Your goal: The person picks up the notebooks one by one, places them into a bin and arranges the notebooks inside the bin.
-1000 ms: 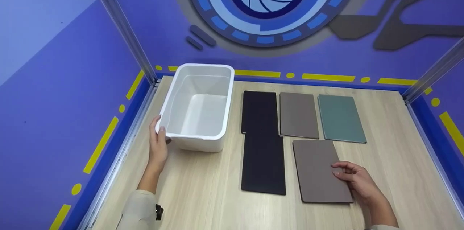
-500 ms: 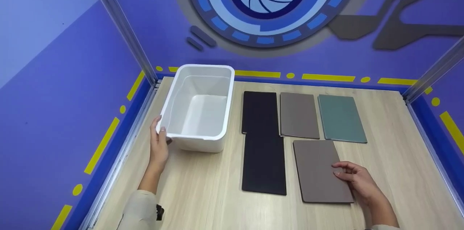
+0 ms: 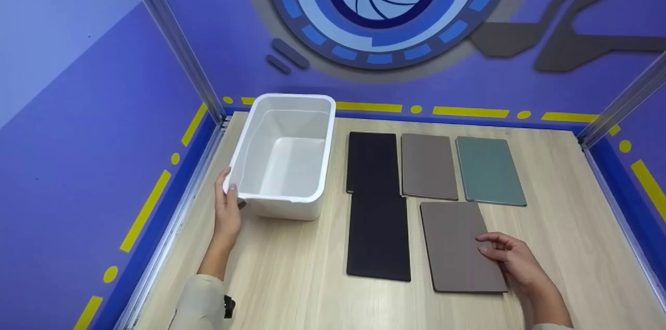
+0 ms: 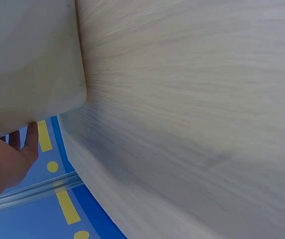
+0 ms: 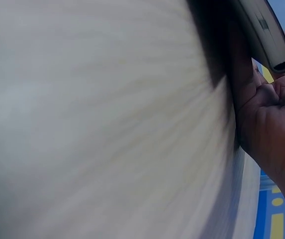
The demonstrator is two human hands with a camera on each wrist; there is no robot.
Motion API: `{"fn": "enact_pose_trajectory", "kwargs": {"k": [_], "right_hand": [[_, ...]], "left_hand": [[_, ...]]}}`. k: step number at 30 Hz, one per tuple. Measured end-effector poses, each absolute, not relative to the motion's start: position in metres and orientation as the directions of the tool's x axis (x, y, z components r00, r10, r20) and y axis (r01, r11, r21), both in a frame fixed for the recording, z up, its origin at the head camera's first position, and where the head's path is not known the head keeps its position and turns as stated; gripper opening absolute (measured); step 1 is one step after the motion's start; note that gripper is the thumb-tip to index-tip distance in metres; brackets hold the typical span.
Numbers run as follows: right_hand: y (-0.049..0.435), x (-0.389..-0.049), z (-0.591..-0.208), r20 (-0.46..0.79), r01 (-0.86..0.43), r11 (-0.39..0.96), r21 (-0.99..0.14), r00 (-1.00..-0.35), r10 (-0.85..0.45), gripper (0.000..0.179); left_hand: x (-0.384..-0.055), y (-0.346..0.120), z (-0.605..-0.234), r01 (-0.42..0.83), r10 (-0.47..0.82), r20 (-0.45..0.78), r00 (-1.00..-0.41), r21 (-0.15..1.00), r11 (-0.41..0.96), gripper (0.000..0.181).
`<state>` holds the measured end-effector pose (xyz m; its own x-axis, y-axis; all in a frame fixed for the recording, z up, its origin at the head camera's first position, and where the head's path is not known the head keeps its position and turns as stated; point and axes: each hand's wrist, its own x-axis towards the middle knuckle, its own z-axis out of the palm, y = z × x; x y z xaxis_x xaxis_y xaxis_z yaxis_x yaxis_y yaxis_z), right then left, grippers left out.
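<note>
In the head view my left hand (image 3: 227,215) is at the near left corner of a white plastic bin (image 3: 283,207), its fingers and thumb holding the rim there. Fingers (image 4: 31,139) lie against the bin's outer wall (image 4: 28,64) in the left wrist view. On the right, my right hand (image 3: 517,262) holds a brown notebook (image 3: 455,246) by its right edge, with two fingertips showing on the cover. The right wrist view has this notebook's page edge (image 5: 266,30) tilted up, with part of the right hand (image 5: 269,109) beneath it.
Left of the brown notebook lies a black notebook (image 3: 378,239), overlapping another black notebook (image 3: 372,161) behind it. A second brown notebook (image 3: 429,166) and a green notebook (image 3: 490,169) complete the back row. Blue panels (image 3: 416,93) and metal posts (image 3: 171,33) border the wooden table (image 3: 291,278).
</note>
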<state>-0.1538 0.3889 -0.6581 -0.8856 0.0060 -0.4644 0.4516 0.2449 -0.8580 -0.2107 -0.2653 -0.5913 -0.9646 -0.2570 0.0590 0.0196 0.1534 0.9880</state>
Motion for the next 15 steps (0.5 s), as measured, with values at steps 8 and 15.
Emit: {"fn": "enact_pose_trajectory", "kwargs": {"k": [8,15], "right_hand": [[0.3893,-0.1549,-0.6555,-0.458,0.446,0.225,-0.866,-0.889,-0.001,0.031],[0.3896,-0.1532,-0.6563,-0.460,0.446,0.235,-0.864,-0.888,-0.006,0.033]], "left_hand": [[-0.2121,-0.2657,-0.5922,0.031,-0.264,0.073,-0.962,0.987,0.161,0.053],[-0.2116,-0.2657,-0.5916,0.015,-0.269,0.064,-0.961,0.984,0.179,0.054]]}}
